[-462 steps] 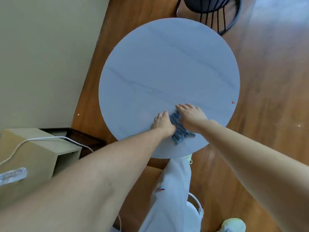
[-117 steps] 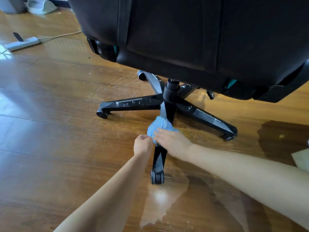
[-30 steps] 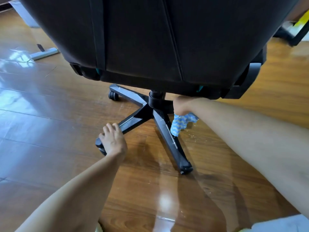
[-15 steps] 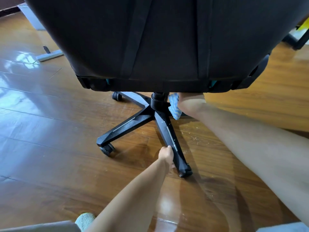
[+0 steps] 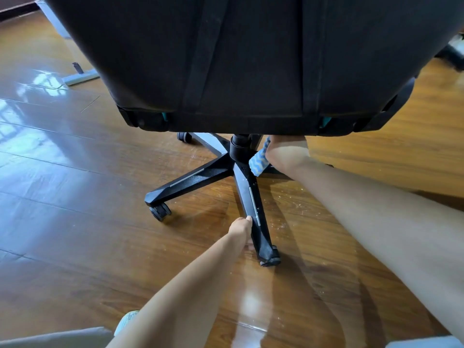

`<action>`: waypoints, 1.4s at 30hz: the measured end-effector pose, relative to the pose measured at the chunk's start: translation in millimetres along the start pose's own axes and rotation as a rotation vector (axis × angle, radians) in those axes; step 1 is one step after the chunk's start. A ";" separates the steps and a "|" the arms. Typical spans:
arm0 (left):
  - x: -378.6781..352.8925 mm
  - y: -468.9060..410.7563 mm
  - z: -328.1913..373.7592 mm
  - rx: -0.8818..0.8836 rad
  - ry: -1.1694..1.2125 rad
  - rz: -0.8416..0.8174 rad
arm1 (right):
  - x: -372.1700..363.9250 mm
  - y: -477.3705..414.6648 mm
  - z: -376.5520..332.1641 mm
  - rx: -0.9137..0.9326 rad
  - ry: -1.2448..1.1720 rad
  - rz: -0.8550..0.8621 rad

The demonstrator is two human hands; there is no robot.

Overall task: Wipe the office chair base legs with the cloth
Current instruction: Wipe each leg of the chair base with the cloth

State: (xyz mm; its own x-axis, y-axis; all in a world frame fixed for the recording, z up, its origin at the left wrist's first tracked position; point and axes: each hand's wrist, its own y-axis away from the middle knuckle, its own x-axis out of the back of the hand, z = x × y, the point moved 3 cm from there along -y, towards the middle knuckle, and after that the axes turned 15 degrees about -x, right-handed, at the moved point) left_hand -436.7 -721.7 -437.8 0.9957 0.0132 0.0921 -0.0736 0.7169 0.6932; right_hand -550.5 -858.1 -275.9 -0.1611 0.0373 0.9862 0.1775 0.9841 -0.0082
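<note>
Blue cloth (image 5: 258,162) in right hand (image 5: 285,153), left hand (image 5: 241,226) gripping black chair leg (image 5: 252,197)

The cloth (image 5: 258,164) sits right of the column (image 5: 240,149), under the seat (image 5: 251,59); the left hand (image 5: 241,228) grips the nearest leg (image 5: 251,197).

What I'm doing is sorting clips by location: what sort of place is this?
Likely a home office: a black office chair on castors, a glossy wooden floor, and seemingly a white desk foot behind.

The left forearm (image 5: 188,285) and right forearm (image 5: 376,222) are bare. Below show a light grey trouser leg (image 5: 55,337) and a pale green-and-white shoe toe (image 5: 126,320).
</note>
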 end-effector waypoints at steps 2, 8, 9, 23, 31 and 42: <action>6.2 0.2 0.6 -0.041 -0.029 -0.009 | -4.6 5.9 -4.3 -0.025 -0.013 0.076; 10.5 -5.3 -5.0 -0.056 0.008 -0.020 | -23.4 1.0 -21.1 -0.115 -0.189 0.217; 10.3 -4.8 -5.6 -0.058 0.003 -0.017 | -28.7 6.0 -27.0 -0.020 -0.185 0.251; 38.5 -17.5 8.6 -0.143 0.055 -0.186 | -133.5 -5.2 -27.0 0.313 0.027 -0.168; 42.0 -19.3 9.8 -0.123 0.037 -0.167 | -152.8 51.6 -5.9 0.502 0.058 -0.021; 63.1 -37.2 20.2 -0.337 -0.004 0.171 | -84.4 3.4 -28.1 0.036 -0.585 -0.186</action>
State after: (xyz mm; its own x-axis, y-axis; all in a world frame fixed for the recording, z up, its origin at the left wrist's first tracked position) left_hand -372.3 -761.5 -443.3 0.9704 0.1499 0.1895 -0.2150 0.8936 0.3941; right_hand -509.1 -862.8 -354.5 -0.6942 -0.0564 0.7176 0.0641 0.9881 0.1396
